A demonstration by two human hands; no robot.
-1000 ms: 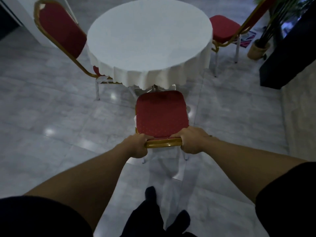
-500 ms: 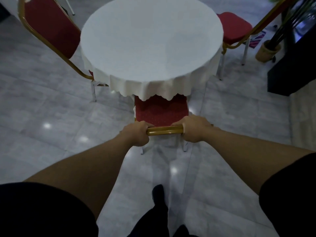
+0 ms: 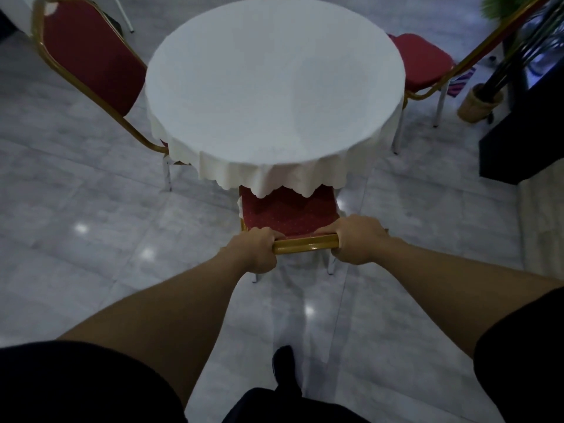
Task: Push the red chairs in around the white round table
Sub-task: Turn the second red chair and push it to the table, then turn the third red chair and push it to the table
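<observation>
A round table under a white cloth [image 3: 274,87] fills the upper middle. Directly below it stands a red chair with a gold frame [image 3: 290,215], its seat partly under the cloth's scalloped hem. My left hand [image 3: 258,253] and my right hand [image 3: 360,239] both grip the gold top rail of that chair's back. A second red chair [image 3: 91,56] stands at the table's left, its seat mostly hidden under the cloth. A third red chair [image 3: 424,62] stands at the right, its seat out beside the table.
A potted plant in a woven basket [image 3: 479,102] and a dark cabinet [image 3: 525,132] stand at the right. The floor is glossy grey marble tile [image 3: 91,224]. My dark shoe [image 3: 283,367] shows at the bottom.
The near chair has slid forward under the table, so the cloth now covers much of its seat. Both hands stayed on the top rail and I stepped closer.
</observation>
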